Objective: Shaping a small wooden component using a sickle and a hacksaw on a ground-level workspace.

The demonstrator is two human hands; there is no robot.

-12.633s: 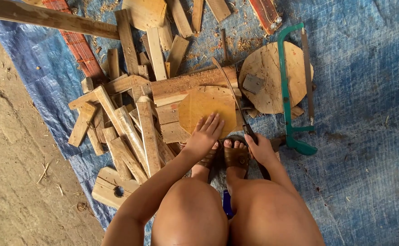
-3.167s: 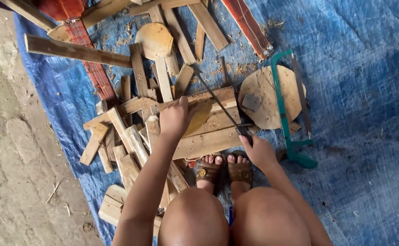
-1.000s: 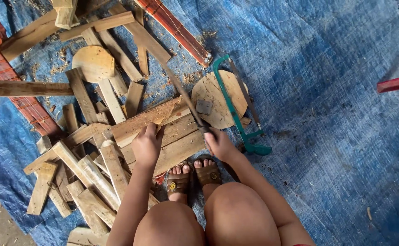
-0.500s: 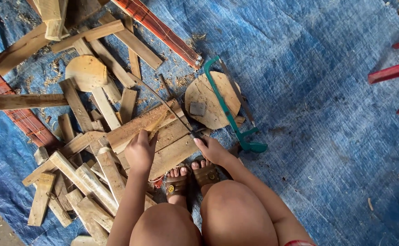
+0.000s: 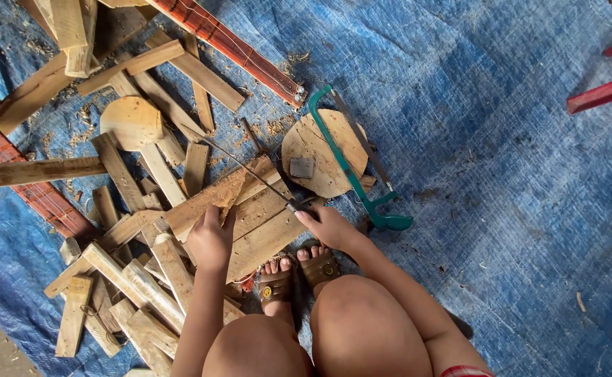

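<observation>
I squat over a pile of wood on a blue tarp (image 5: 501,160). My left hand (image 5: 210,241) presses down on a wide wooden board (image 5: 260,223) lying across the pile. My right hand (image 5: 328,227) grips the handle end of a thin saw (image 5: 246,167), whose long blade slants up and left over the board. My sandalled feet (image 5: 299,276) stand just under the board's near edge. A round wooden disc (image 5: 316,157) lies beyond my right hand, with a green-framed hacksaw (image 5: 351,167) resting on it.
Several short wooden slats (image 5: 121,279) are heaped at the lower left. A second round disc (image 5: 131,122) and long planks (image 5: 37,171) lie farther left. A red strip (image 5: 236,49) runs across the top. Red bars (image 5: 602,91) show at the upper right. Sawdust litters the tarp.
Over the earlier frames the view swung left to right and closer. The small disc my left hand held is gone; the hand now rests on the board. My right hand keeps the saw.
</observation>
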